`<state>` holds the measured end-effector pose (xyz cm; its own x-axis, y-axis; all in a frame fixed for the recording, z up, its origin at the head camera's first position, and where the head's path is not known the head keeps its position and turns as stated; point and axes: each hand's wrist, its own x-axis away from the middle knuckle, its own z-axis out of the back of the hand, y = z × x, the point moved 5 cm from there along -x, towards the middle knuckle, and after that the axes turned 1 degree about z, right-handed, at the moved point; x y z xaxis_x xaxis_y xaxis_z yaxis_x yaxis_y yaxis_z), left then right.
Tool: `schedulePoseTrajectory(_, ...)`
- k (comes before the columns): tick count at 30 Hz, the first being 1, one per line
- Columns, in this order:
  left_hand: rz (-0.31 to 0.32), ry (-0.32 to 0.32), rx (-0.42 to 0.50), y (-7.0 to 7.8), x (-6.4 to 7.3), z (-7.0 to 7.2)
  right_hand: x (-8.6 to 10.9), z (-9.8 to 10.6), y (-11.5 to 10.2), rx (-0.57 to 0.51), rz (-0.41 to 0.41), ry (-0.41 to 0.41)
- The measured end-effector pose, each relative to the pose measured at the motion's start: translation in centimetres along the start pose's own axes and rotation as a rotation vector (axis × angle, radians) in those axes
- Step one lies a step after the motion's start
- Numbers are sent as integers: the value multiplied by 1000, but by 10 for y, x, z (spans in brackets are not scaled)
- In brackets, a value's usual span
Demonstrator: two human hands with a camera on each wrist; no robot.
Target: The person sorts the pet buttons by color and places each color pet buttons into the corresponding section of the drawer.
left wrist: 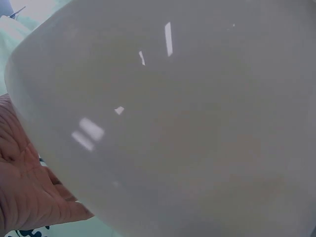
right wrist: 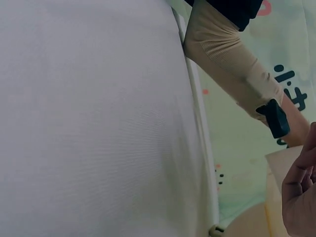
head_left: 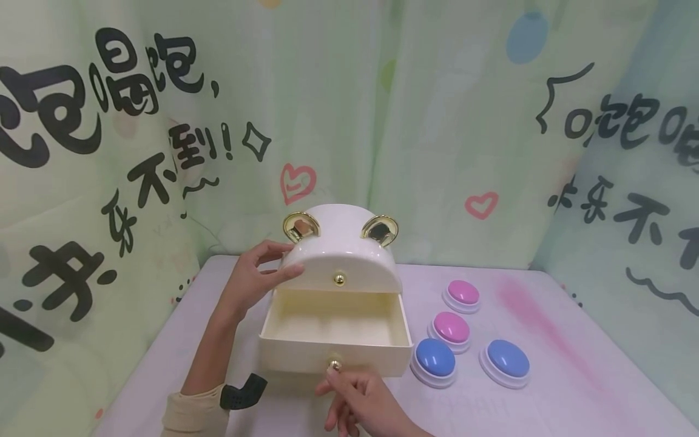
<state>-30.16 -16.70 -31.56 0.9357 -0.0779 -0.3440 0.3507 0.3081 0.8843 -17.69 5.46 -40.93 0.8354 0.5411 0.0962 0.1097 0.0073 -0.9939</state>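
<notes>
A glossy white storage box (head_left: pixel 349 212) with two gold-rimmed ears stands on the table in the head view. Its rounded upper front carries a small gold knob (head_left: pixel 340 279). Below it the lower drawer (head_left: pixel 284 357) is pulled out, and its cream inside shows. My left hand (head_left: pixel 256 273) rests against the box's left side, thumb on the front, fingers reaching back. In the left wrist view the box's shiny white surface (left wrist: pixel 187 118) hides most of that hand (left wrist: pixel 24 182). My right hand (head_left: pixel 363 400) pinches the drawer knob (head_left: pixel 335 365) between thumb and forefinger.
Right of the box sit two pink-topped round push buttons (head_left: pixel 463 292) (head_left: pixel 451 328) and two blue-topped ones (head_left: pixel 435 358) (head_left: pixel 508 359). The nearer blue one stands close to the drawer. A printed pale green curtain (head_left: pixel 437 121) surrounds the white-covered table (head_left: pixel 568 376).
</notes>
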Motion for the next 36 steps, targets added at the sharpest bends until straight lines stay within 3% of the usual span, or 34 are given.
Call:
schedulePoseTrajectory(6,1,0,7,0,1,0,10,-6,-12,54,41,4)
schedulePoseTrajectory(11,6,-4,4,-2,1,-1,17,-7,-23,125,125,10)
schedulePoseTrajectory(20,10,1,-5,-5,0,-1,29,-5,-36,237,191,103)
schedulePoseTrajectory(28,13,1,2,-4,0,-1,36,7,-55,329,454,135)
schedulePoseTrajectory(36,14,-1,3,-1,1,-1,42,29,-72,357,599,249)
